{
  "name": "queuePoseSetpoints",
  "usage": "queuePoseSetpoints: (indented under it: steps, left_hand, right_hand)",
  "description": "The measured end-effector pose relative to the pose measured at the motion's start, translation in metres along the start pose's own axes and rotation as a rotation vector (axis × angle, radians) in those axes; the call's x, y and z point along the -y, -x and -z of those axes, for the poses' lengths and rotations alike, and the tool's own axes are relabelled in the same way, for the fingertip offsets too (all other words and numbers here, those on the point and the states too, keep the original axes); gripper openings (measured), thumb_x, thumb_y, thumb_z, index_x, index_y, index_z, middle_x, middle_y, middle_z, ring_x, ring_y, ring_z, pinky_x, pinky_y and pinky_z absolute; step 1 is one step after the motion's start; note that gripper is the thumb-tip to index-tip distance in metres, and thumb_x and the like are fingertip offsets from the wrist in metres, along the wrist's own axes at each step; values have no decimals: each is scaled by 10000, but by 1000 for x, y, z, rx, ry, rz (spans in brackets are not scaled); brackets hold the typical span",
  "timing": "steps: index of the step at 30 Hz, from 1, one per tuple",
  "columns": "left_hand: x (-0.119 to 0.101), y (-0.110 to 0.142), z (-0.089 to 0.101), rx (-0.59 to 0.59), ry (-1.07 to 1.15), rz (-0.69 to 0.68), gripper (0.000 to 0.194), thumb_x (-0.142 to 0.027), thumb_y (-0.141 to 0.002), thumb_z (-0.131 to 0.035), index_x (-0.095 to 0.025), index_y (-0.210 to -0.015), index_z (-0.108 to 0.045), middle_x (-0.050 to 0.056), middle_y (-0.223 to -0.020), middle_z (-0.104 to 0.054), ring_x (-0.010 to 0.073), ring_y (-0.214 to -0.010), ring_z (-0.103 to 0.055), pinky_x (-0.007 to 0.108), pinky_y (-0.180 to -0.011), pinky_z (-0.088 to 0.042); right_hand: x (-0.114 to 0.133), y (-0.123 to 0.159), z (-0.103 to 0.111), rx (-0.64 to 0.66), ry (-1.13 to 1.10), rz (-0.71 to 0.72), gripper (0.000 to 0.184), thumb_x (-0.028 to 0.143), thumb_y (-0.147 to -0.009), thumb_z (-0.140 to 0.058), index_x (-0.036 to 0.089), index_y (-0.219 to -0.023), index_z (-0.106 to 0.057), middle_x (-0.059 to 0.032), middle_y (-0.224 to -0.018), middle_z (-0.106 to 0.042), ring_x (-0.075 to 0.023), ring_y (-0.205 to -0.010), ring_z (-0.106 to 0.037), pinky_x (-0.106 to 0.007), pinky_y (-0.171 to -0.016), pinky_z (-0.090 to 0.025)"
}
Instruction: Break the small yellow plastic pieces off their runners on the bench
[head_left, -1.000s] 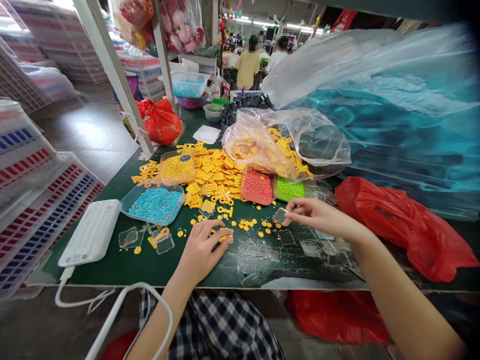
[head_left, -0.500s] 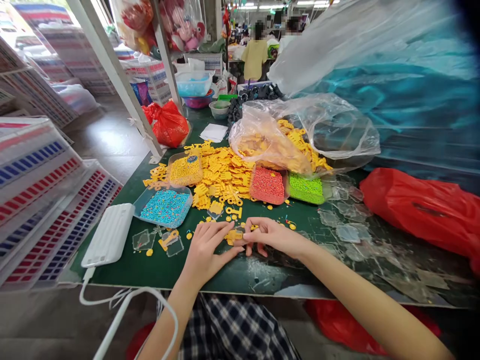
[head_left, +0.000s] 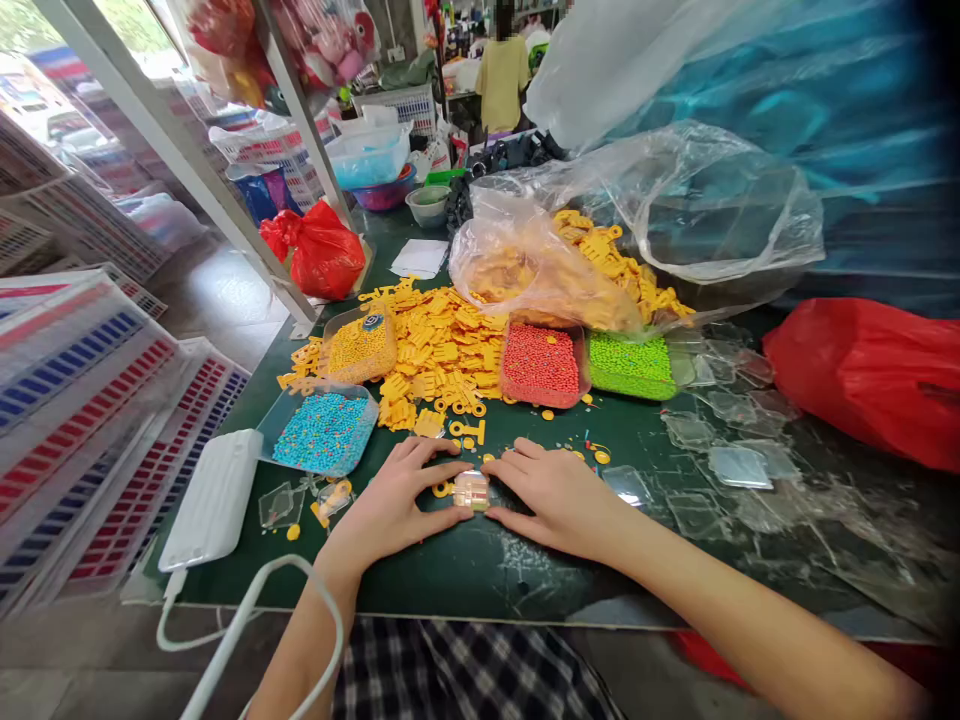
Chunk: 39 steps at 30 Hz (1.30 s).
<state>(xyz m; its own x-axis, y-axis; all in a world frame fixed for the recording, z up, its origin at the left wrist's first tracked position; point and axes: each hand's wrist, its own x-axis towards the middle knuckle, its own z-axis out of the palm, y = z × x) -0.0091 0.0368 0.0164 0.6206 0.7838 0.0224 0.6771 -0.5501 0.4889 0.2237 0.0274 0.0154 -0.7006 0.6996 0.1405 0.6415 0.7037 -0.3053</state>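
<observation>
My left hand [head_left: 394,497] and my right hand [head_left: 551,497] meet at a small transparent case [head_left: 471,490] with yellow inside, their fingertips on either side of it. A yellow key-shaped piece [head_left: 468,431] lies just beyond it. Farther back spreads a heap of yellow plastic pieces [head_left: 439,350]. Behind it are trays of yellow beads [head_left: 360,347], red beads [head_left: 541,363] and green beads [head_left: 631,366]. A tray of blue beads [head_left: 324,433] sits left of my left hand. A transparent bag [head_left: 525,270] holds more yellow pieces.
Transparent plastic squares [head_left: 739,467] lie scattered on the right of the green mat table [head_left: 495,570]. A white power bank [head_left: 212,498] with a cable sits at the left edge. Red bags [head_left: 862,385] and stacked crates [head_left: 90,400] flank the table. A person in a yellow top [head_left: 502,85] stands beyond.
My right hand has come in from the right to the small case, and both hands now close around it. The view has swung, showing more transparent squares on the right.
</observation>
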Motion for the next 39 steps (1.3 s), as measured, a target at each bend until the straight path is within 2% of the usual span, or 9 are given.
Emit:
queuePoseSetpoints:
  steps: [4, 11, 17, 27, 30, 34, 39]
  left_hand:
    - [-1, 3, -5, 17, -35, 46, 390, -416, -853, -673, -315, -1228, -637, 51, -1272, -547, 279, -1187, -465, 465, -1034, -413]
    - [0, 6, -10, -12, -28, 73, 491, -451, -853, -667, -294, -1308, -570, 64, -1273, -547, 280, -1187, -460, 465, -1036, -399]
    - [2, 7, -9, -74, 17, 50, 288, -390, -895, -628, -265, -1152, -661, 57, -1223, -583, 256, -1157, -477, 444, -1025, -398]
    - [4, 7, -9, -69, 0, 20, 305, -398, -879, -651, -278, -1158, -676, 50, -1205, -609, 255, -1135, -492, 443, -1007, -380]
    - [5, 6, -9, -66, -12, 11, 304, -397, -880, -652, -286, -1162, -676, 44, -1208, -606, 249, -1126, -494, 439, -1009, -353]
    - [5, 5, -8, -45, -35, 18, 298, -415, -878, -651, -303, -1153, -681, 34, -1161, -610, 241, -1071, -512, 437, -979, -329]
    - [2, 1, -2, 30, -63, 49, 324, -454, -854, -665, -311, -1144, -692, 24, -1059, -610, 231, -1000, -511, 447, -953, -295]
  right_hand:
    - [2, -1, -4, 53, 49, -22, 236, 349, -912, -574, 142, -1018, -610, -87, -894, -658, -240, -894, -578, -309, -602, -428]
    - [3, 0, -8, 50, 32, -68, 239, 344, -916, -553, 154, -1051, -610, -81, -877, -675, -234, -893, -609, -289, -601, -401]
    - [5, 0, -8, 83, 55, -137, 284, 383, -912, -555, 171, -1093, -611, -76, -831, -699, -212, -756, -657, -267, -572, -349]
    - [6, -1, -5, 179, 37, -206, 353, 404, -920, -536, 184, -1190, -591, -80, -815, -744, -210, -709, -690, -255, -540, -296]
    - [7, -2, -4, 191, -12, -261, 348, 394, -907, -567, 218, -1203, -614, -55, -794, -744, -202, -700, -683, -248, -535, -276]
    - [8, -3, -5, 192, -115, -388, 300, 388, -876, -620, 281, -1151, -673, 13, -628, -683, -157, -587, -626, -228, -511, -254]
    - [9, -8, -1, 186, -170, -488, 275, 391, -825, -678, 324, -1088, -721, 41, -544, -637, -151, -563, -604, -227, -526, -308]
